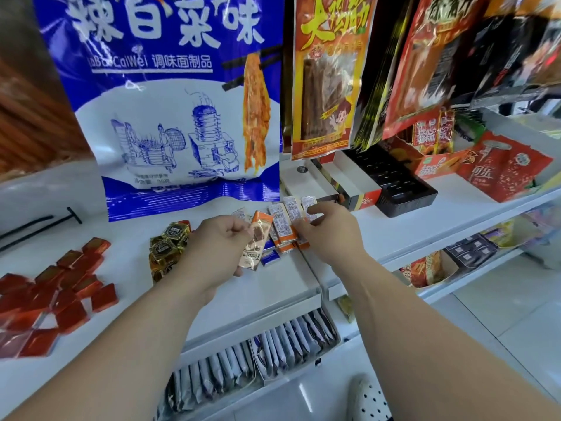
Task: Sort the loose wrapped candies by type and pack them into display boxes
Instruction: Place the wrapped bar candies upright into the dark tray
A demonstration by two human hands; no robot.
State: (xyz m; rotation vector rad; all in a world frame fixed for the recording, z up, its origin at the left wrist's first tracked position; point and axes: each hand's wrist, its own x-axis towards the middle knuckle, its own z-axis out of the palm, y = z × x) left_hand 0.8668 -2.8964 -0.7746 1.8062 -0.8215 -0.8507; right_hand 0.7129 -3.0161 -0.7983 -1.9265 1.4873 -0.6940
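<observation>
On the white shelf [273, 287] my left hand [217, 246] pinches a stack of flat orange-and-white wrapped candy bars [256, 241]. My right hand [328, 230] curls its fingers round a row of the same orange bars [285, 221] lying label side up. A few blue-wrapped candies [268, 256] lie under the bars. Left of my left hand sits a cluster of gold-and-black wrapped candies [167, 247]. Further left lie several red square candies [57, 287].
An empty black plastic tray [400, 183] and an open red-and-white display box [349, 189] stand behind my right hand. A big blue snack bag [170, 101] and hanging snack packs [328, 74] crowd the back. Lower shelves hold rows of packets [258, 354].
</observation>
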